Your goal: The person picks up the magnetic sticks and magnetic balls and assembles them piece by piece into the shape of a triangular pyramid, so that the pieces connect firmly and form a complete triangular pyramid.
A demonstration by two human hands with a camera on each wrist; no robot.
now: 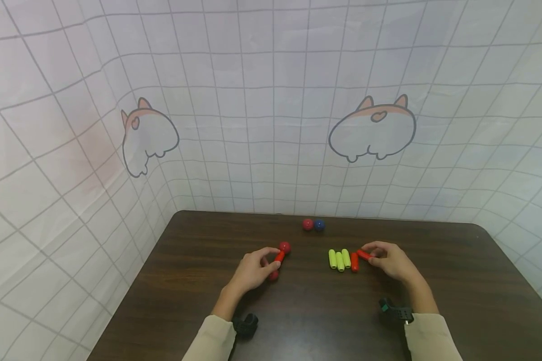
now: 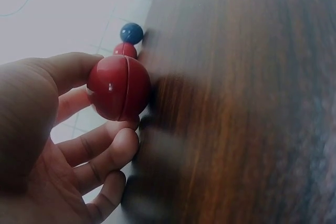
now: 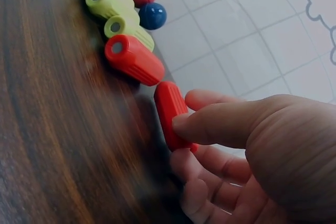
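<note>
Stretching wide before me, the dark table (image 1: 316,316) carries everything. Over it work two hands: the left hand (image 1: 253,271) pinches a red rod (image 1: 279,256), while the right hand (image 1: 393,261) pinches a second red rod (image 1: 363,254) between thumb and fingers. Just left of that lies a third red rod (image 1: 354,262), then three yellow-green rods (image 1: 340,260) in a row. They look light and stiff, the ridges probably giving good grip; I'd grasp them mid-length. The left hand's rod has a far red ball (image 1: 285,247) and a near red ball (image 1: 273,275) at its ends. Farther off sit another red ball (image 1: 307,224) and a blue ball (image 1: 319,225), glossy, likely slippery and quick to roll; I'd hold those round the middle.
</note>
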